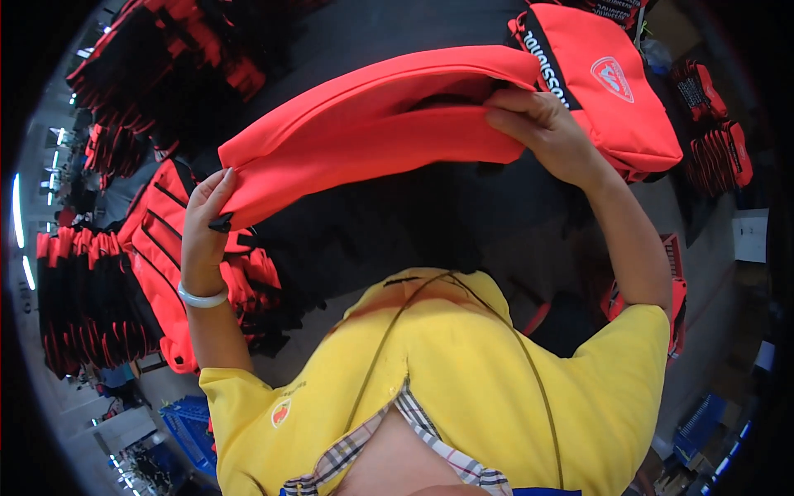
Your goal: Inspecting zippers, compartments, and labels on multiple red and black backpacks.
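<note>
A long red fabric panel [372, 124] is stretched between my two hands in front of my chest, folded along its length with a dark gap near its right part. My left hand [207, 202] pinches its left end, thumb on top; a small black piece shows by the fingers. At the other end my right hand [542, 132] grips the panel between thumb and bent fingers. Just beyond that hand lies a red bag piece [616, 91] with a black band, white lettering and a shield-shaped emblem.
Red and black sewn pieces [165, 74] are heaped at the far left. Nearer on the left hang a red panel [157, 240] and a row of red-black pieces [91, 298]. More stacks [719, 157] stand at the far right. A blue crate [190, 426] sits at the lower left.
</note>
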Demonstrator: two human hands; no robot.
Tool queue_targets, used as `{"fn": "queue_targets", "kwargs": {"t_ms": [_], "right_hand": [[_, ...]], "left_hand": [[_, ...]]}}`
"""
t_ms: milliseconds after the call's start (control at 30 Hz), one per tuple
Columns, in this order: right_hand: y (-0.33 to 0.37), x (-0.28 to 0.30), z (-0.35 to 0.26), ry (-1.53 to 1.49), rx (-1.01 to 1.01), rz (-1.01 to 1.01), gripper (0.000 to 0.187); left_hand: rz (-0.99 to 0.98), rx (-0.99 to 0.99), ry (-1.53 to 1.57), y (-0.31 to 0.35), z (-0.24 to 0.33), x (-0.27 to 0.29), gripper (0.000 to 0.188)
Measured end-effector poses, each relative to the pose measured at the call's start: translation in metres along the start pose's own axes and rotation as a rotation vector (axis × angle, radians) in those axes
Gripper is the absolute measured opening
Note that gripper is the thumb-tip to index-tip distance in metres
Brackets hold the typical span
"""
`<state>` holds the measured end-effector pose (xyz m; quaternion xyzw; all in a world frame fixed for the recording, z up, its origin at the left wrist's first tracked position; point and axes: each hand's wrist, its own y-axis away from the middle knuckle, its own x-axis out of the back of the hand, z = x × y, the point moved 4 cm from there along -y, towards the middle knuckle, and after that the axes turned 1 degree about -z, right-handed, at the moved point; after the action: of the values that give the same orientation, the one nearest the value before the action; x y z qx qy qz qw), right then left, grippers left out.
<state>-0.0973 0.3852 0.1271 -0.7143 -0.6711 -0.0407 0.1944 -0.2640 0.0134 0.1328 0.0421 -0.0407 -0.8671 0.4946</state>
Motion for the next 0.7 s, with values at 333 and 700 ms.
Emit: {"fn": "queue_targets", "kwargs": {"t_ms": [333,700], "right_hand": [[-0.018,-0.003,0.009,-0.218,-0.384,-0.033,0.030],[-0.020,0.018,0.018,0.231,-0.157,0.141,0.032]], "left_hand": [[-0.079,0.153,0.081,-0.015,-0.006,0.016,0.022],[-0.013,0.025,-0.195,-0.006,0.005,-0.007,0.028]]}}
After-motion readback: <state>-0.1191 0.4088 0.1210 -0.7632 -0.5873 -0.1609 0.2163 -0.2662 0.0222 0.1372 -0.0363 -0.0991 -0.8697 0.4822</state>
